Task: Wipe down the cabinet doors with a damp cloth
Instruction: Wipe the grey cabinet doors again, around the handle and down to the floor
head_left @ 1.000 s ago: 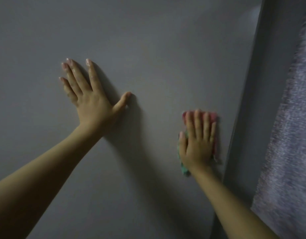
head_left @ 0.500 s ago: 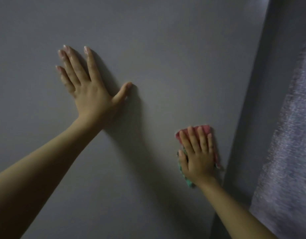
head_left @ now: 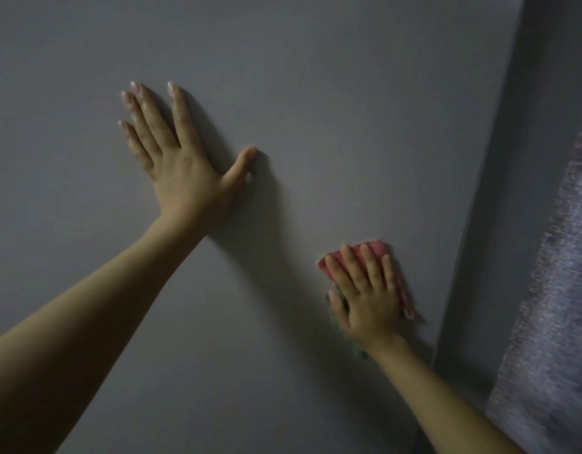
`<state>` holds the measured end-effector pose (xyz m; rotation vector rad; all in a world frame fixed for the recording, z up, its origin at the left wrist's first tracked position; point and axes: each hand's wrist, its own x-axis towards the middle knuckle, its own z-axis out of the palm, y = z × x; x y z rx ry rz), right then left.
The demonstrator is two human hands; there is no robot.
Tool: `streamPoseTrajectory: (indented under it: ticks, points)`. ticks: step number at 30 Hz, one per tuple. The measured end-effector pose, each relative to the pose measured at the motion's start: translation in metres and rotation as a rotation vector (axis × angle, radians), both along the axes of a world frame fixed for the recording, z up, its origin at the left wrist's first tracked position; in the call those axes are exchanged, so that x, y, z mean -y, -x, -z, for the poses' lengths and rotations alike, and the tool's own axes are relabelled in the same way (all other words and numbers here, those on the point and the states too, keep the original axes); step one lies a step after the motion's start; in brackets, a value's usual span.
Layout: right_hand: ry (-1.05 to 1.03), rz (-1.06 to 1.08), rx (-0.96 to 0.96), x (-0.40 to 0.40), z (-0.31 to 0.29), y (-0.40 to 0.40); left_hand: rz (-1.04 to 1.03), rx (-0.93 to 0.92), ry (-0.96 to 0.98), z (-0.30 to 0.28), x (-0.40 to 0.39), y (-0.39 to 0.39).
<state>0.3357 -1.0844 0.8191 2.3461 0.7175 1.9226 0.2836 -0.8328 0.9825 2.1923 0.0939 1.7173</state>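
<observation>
**Now low on the door, close to its right edge**

Over the last second my right hand (head_left: 365, 294) has slid the cloth (head_left: 375, 249) down the cabinet door (head_left: 316, 93), from about level with my left wrist to well below it. My fingers lie straight and flat on the cloth and press it to the panel; pink shows above my fingertips and along the outer side of the hand, and a green part shows under my thumb and wrist. My left hand (head_left: 181, 162) has barely shifted: it is spread flat on the door, fingers straight, thumb out, up and to the left of the right hand and well apart from it, holding nothing.

I take this as one downward stroke along the right-hand strip of the door, so that strip above my right hand is probably done. I cannot see in this dim light which parts are wet.

Just to the right of the cloth runs the door's right edge (head_left: 473, 208), and beyond it a darker side face, then a grey patterned fabric (head_left: 551, 290) that I cannot identify. So little room is left rightward. To the left, between my two hands, and below my left arm, the panel is broad and bare; that is where I judge the next strokes belong.
</observation>
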Motion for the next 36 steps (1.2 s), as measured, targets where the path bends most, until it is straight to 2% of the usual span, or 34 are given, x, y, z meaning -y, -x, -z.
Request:
streamPoseTrajectory:
  ticks: [2, 5, 6, 7, 8, 10, 12, 13, 15, 19, 20, 22, 24, 25, 27, 29, 31, 33, 34, 36]
  points:
    - [-0.143, 0.034, 0.005, -0.003, -0.014, -0.003, 0.058, 0.005, -0.022, 0.002, -0.008, 0.005]
    - [-0.614, 0.118, 0.016, -0.042, -0.057, 0.000, 0.097, 0.029, -0.060, 0.013, -0.025, 0.015]
    - [-0.692, 0.104, 0.015, -0.061, -0.068, 0.002, 0.084, 0.030, -0.053, 0.019, -0.029, 0.018]
    - [-0.657, 0.068, 0.010, -0.081, -0.072, 0.006, 0.068, 0.023, -0.035, 0.027, -0.032, 0.019]
    - [-0.531, 0.021, 0.005, -0.098, -0.067, 0.010, 0.059, 0.016, -0.009, 0.036, -0.032, 0.020]
    - [-0.171, -0.073, 0.008, -0.117, -0.042, 0.014, 0.059, -0.004, 0.037, 0.055, -0.030, 0.024]
    - [0.078, -0.135, 0.019, -0.104, -0.023, 0.012, 0.058, -0.025, 0.051, 0.076, -0.029, 0.032]
    - [0.120, -0.147, 0.030, -0.093, -0.022, 0.010, 0.056, -0.030, 0.055, 0.084, -0.031, 0.035]
    - [0.054, -0.110, 0.041, -0.080, -0.032, 0.007, 0.039, -0.042, 0.085, 0.094, -0.044, 0.042]
    - [-0.415, -0.001, 0.060, -0.125, -0.091, 0.011, -0.005, -0.081, 0.152, 0.103, -0.074, 0.046]
    - [-0.450, -0.019, 0.056, -0.146, -0.103, 0.013, -0.003, -0.094, 0.155, 0.104, -0.078, 0.046]
    - [-0.288, -0.115, 0.060, -0.188, -0.106, 0.018, -0.011, -0.121, 0.147, 0.107, -0.085, 0.045]
    - [0.034, -0.196, 0.061, -0.207, -0.079, 0.023, -0.023, -0.138, 0.128, 0.110, -0.090, 0.046]
    - [0.172, -0.223, 0.055, -0.203, -0.063, 0.024, -0.019, -0.140, 0.118, 0.111, -0.093, 0.047]
    - [0.285, -0.240, 0.043, -0.177, -0.047, 0.021, 0.010, -0.132, 0.096, 0.111, -0.099, 0.052]
    - [0.218, -0.186, 0.073, -0.153, -0.057, 0.016, 0.032, -0.104, 0.082, 0.111, -0.113, 0.059]
    - [-0.005, -0.098, 0.113, -0.150, -0.095, 0.013, 0.040, -0.073, 0.101, 0.109, -0.124, 0.062]
    - [-0.260, -0.050, 0.162, -0.183, -0.139, 0.014, 0.043, -0.058, 0.134, 0.109, -0.136, 0.064]
    - [-0.318, -0.056, 0.160, -0.207, -0.152, 0.017, 0.047, -0.060, 0.143, 0.110, -0.139, 0.063]
    - [-0.197, -0.148, 0.137, -0.257, -0.146, 0.023, 0.052, -0.077, 0.154, 0.113, -0.148, 0.061]
